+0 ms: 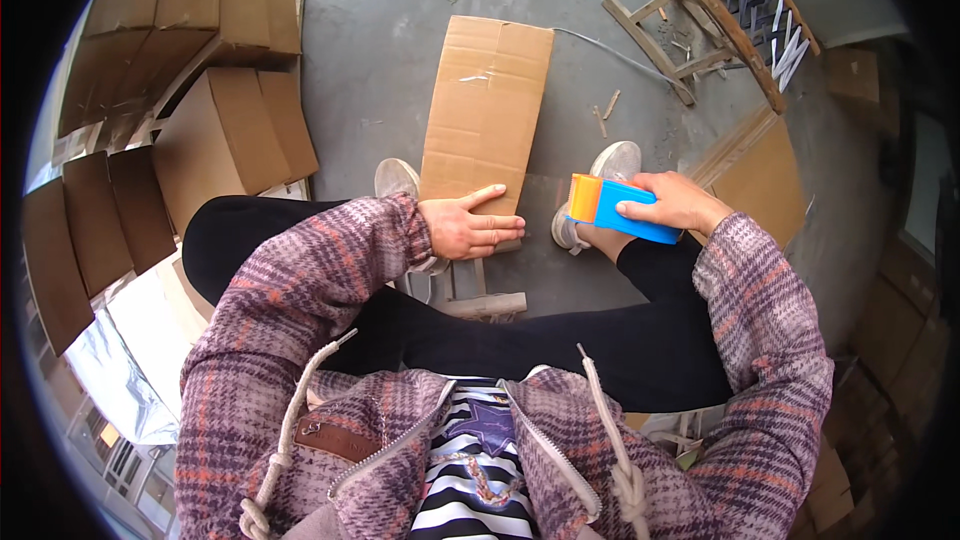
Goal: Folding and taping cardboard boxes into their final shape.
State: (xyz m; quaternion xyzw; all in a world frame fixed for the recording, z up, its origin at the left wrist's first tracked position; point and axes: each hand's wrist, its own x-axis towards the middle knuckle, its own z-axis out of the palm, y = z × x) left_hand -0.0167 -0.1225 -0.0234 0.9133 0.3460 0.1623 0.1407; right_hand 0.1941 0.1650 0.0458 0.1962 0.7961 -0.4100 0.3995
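Observation:
A long brown cardboard box (486, 105) lies in front of me, its near end between my feet. My left hand (468, 225) rests on that near end, fingers stretched out to the right and slightly spread. In my right hand (672, 202) is a blue and orange tape dispenser (622, 208), held to the right of the box and apart from it. The thumb presses on its blue side, and the orange part points left toward the box. The other fingers of that hand are mostly hidden behind the dispenser.
Stacked cardboard boxes (225, 130) stand on my left. At the far right, a wooden chair (720, 20) with a woven strap seat lies tipped over. A flat cardboard piece (760, 175) lies beyond my right arm. Small wood scraps (606, 112) are scattered on the grey floor (360, 60).

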